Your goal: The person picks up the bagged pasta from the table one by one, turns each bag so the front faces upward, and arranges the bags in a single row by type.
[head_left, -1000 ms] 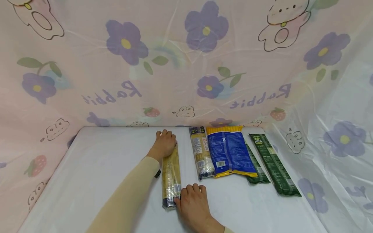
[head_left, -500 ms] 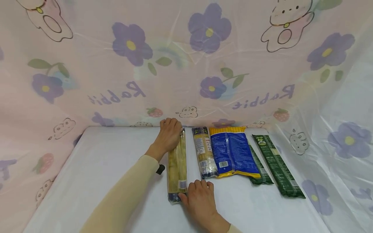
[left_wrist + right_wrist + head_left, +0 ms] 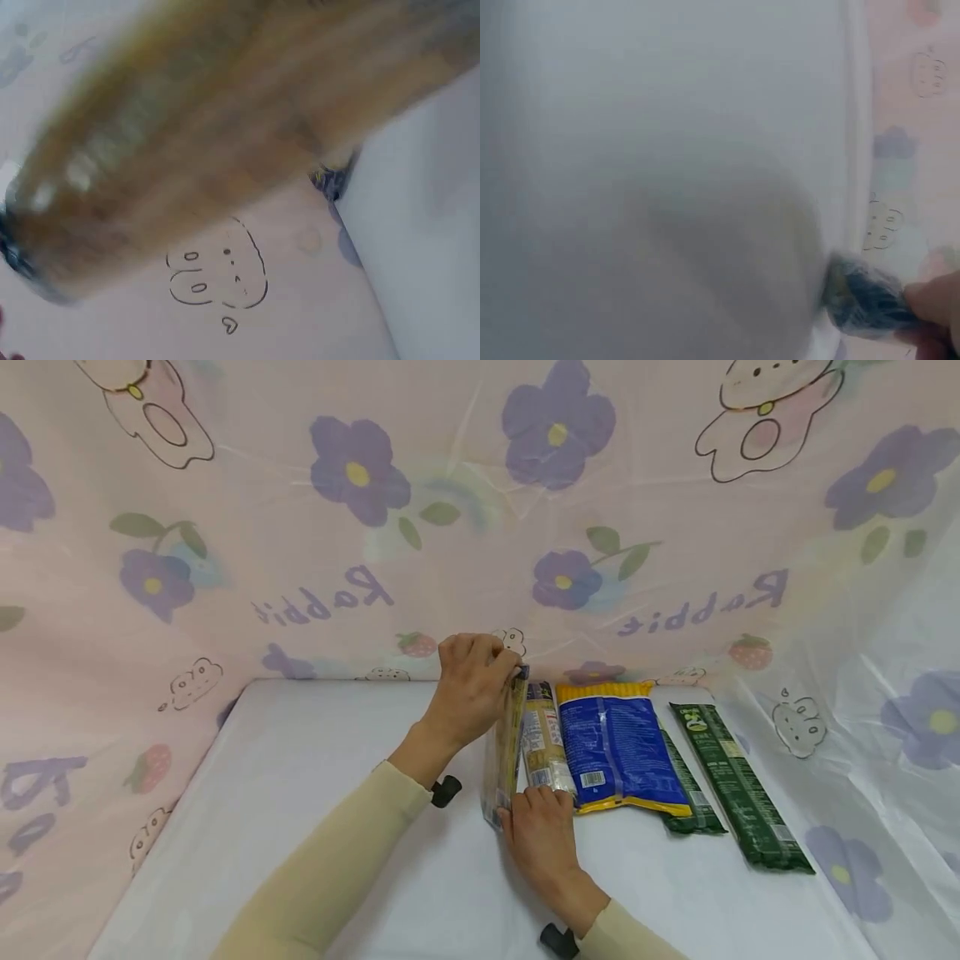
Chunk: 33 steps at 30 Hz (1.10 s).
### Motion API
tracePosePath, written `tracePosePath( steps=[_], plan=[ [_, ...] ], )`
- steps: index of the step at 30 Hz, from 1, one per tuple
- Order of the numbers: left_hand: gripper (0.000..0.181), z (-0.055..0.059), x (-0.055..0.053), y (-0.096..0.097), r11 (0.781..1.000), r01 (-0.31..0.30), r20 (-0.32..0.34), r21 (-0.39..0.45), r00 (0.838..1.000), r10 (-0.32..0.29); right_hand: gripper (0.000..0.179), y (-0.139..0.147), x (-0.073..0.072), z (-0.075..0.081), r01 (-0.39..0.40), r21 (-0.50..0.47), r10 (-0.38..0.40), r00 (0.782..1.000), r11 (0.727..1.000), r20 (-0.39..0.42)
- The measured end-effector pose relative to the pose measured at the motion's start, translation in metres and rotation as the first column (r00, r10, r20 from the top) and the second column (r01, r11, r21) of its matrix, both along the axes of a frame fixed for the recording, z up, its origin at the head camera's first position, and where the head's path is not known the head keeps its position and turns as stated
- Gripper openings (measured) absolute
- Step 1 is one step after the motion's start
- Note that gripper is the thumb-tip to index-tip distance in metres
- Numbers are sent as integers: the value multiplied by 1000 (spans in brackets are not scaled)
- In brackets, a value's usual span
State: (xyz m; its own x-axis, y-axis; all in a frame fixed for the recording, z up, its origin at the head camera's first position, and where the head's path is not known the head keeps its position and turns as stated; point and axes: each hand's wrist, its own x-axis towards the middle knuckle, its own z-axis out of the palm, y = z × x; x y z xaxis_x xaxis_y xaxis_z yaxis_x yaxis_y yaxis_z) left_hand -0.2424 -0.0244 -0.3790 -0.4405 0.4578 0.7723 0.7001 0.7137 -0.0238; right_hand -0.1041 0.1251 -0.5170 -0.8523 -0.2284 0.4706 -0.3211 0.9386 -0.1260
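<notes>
The left hand [image 3: 472, 689] grips the far end of the clear-wrapped noodle packet [image 3: 501, 772]; the right hand [image 3: 542, 839] holds its near end. Its long axis runs away from the person, between the 2 hands, just left of 1 similar packet [image 3: 546, 737].

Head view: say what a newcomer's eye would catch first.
Probably the blue packet, vivid on the white table right of centre. Next, the left hand gripping the far end of a tan packet, the right hand pinching its near end. Behind hangs a pink, flowered cloth.
</notes>
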Motion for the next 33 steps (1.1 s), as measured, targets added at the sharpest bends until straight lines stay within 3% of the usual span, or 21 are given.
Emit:
tracePosePath(
  steps=[6,12,17,19,22,24,26,28,30,31,33],
  plan=[
    [22,9,8,-5,990,-142,41,-22,989,142,27,-2,-3,2,-7,79,8,1000,997,-12],
    [27,14,11,-6,982,-186,89,-18,978,187,30,-8,-2,2,6,113,1,998,994,-63],
    [50,14,12,-4,966,-253,99,-56,961,258,35,-16,-2,-2,-26,120,43,989,992,-142],
    [49,13,12,-4,964,-258,99,-70,959,264,38,-19,0,-4,-53,121,71,986,991,-149],
    [38,11,11,-9,973,-215,125,-82,967,224,38,-19,2,-5,-104,89,117,981,991,-157],
    [28,11,8,-16,986,-155,215,-60,963,165,35,-16,1,-5,-121,62,131,975,991,-182],
    [21,11,5,-26,995,-99,344,-5,934,95,33,-11,-2,-5,-106,37,111,976,994,-189],
    [17,13,2,-37,995,-69,472,71,881,28,34,-6,-6,-5,-74,29,78,981,997,-178],
    [14,12,-2,-46,987,-72,554,140,832,-18,36,-4,-9,-6,-44,30,48,989,999,-143],
    [14,11,-3,-49,986,-77,570,151,821,-23,38,-3,-11,-6,-39,28,43,992,999,-122],
    [13,9,-5,-54,985,-86,577,152,816,-18,39,-4,-12,-7,-45,34,48,995,998,-88]
  ],
)
